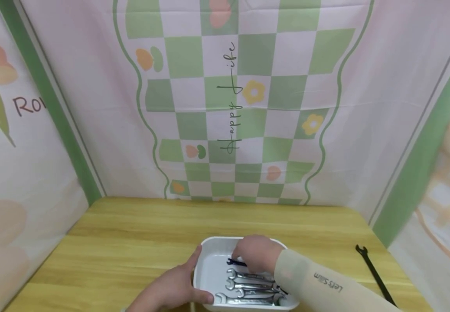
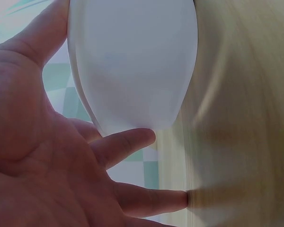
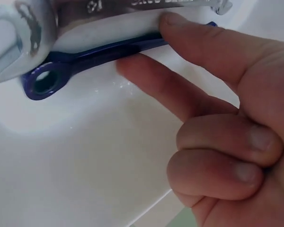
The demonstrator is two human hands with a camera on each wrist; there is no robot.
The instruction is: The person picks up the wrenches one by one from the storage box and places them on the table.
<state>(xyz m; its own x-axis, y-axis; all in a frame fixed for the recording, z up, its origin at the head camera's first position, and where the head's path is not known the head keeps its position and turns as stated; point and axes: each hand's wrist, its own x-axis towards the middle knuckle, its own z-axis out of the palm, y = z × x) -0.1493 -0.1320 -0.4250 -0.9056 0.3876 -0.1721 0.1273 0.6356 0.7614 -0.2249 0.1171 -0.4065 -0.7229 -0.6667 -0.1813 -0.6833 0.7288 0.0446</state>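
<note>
At the white box's left side, the left hand spreads wide, a steady brace; inside the box, beyond the silver wrenches, the blue wrench runs lengthwise left-right, open end toward the box's left wall; above the box's right half, the right hand pinches it, thumb opposite forefinger; pinching clear of the neighbouring silver would serve best.

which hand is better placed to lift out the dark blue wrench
Right, most likely: the right hand is inside the white tray with thumb and index finger at the dark blue wrench, while the left hand touches the tray's outside.
</note>
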